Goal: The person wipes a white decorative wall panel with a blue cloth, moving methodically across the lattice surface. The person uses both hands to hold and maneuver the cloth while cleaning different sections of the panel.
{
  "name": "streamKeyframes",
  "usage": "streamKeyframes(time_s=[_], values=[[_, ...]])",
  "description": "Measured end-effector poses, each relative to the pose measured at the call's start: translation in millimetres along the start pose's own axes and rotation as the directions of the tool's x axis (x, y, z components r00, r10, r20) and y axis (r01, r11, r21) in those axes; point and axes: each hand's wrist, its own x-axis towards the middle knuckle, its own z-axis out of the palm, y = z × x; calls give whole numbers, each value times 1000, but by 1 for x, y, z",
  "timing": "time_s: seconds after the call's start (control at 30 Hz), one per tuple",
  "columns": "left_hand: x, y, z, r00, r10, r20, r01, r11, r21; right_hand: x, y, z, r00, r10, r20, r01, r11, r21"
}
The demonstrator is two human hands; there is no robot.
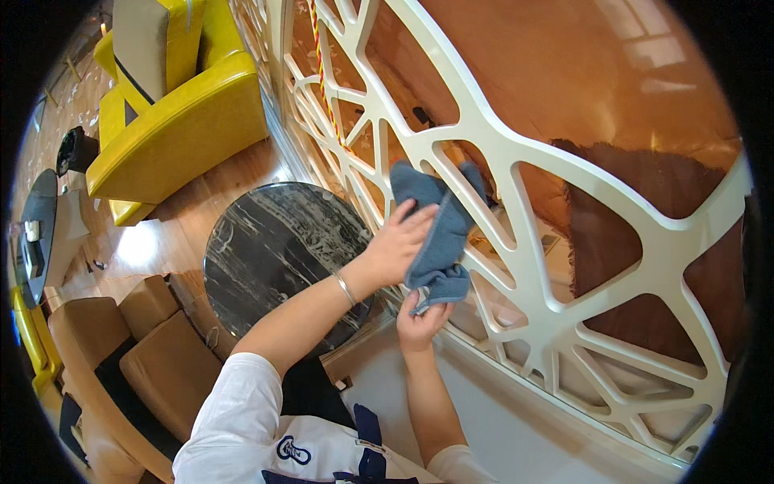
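A blue-grey cloth (443,242) is bunched against a white lattice panel (493,130), and one slanting bar crosses in front of its upper part. My left hand (397,247), with a bangle on the wrist, rests on the cloth with its fingers spread. Its thumb is hidden behind a fold, so I cannot tell whether it grips. Lower down, my right hand (423,323) pinches the crumpled bottom end of the cloth between thumb and fingers.
Below my left forearm stands a round black marbled table (272,242). A yellow armchair (181,133) is at upper left, brown seating (169,375) at lower left. A red-and-yellow twisted cord (322,78) hangs along the lattice. Brown sheeting (544,72) lies beyond it.
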Motion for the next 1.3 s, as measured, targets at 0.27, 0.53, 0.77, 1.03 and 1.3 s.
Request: streamKeyframes(time_s=[0.27,0.53,0.77,1.03,1.3], values=[[-4,-36,15,964,-234,125,263,906,-332,11,12,40,987,25,162,-50,986,156],[-15,-119,6,917,156,366,-227,961,159,17,-11,62,927,203,315,-344,797,497],[31,-143,-52,964,154,217,-246,831,499,51,-26,76,915,207,346,-366,788,495],[0,-105,-9,982,-119,148,73,956,284,39,-35,93,895,273,353,-399,845,357],[-58,-82,-21,695,-687,214,719,662,-210,15,-33,101,826,500,260,-561,776,289]])
